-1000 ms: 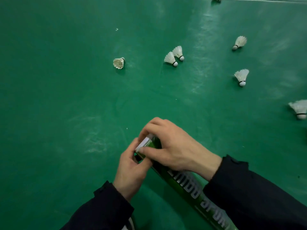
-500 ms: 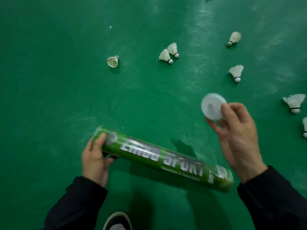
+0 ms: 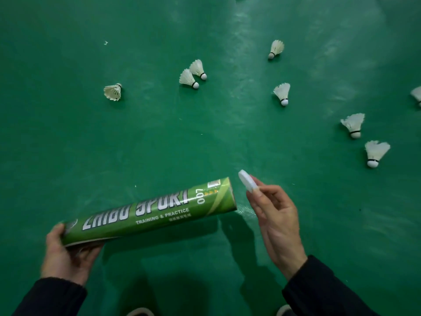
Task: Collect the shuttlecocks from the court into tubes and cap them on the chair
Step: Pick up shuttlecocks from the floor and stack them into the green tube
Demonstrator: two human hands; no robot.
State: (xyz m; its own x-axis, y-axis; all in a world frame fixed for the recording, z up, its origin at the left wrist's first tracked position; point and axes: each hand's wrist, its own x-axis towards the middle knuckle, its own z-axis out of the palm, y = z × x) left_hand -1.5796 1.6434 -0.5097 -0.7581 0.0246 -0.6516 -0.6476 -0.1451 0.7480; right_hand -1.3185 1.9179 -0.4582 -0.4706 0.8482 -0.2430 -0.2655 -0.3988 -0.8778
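Note:
My left hand (image 3: 66,254) grips the near end of a green shuttlecock tube (image 3: 150,213) that lies almost level, its open far end pointing right. Just right of that open end, my right hand (image 3: 275,220) pinches a white round cap (image 3: 247,180) between thumb and fingers. Several white feather shuttlecocks lie on the green court floor: one at the left (image 3: 112,91), a touching pair (image 3: 192,74) in the middle, one farther back (image 3: 276,48), one at mid right (image 3: 282,93), and two closer on the right (image 3: 353,124) (image 3: 374,152).
Another shuttlecock (image 3: 417,95) is cut off by the right edge. The green court floor (image 3: 68,144) spreads all around. Tips of my shoes (image 3: 140,312) show at the bottom edge. No chair is in view.
The cap came off the tube in my right hand. The tube swung level in my left hand, then turned its open end toward the cap; my right hand dropped beside it.

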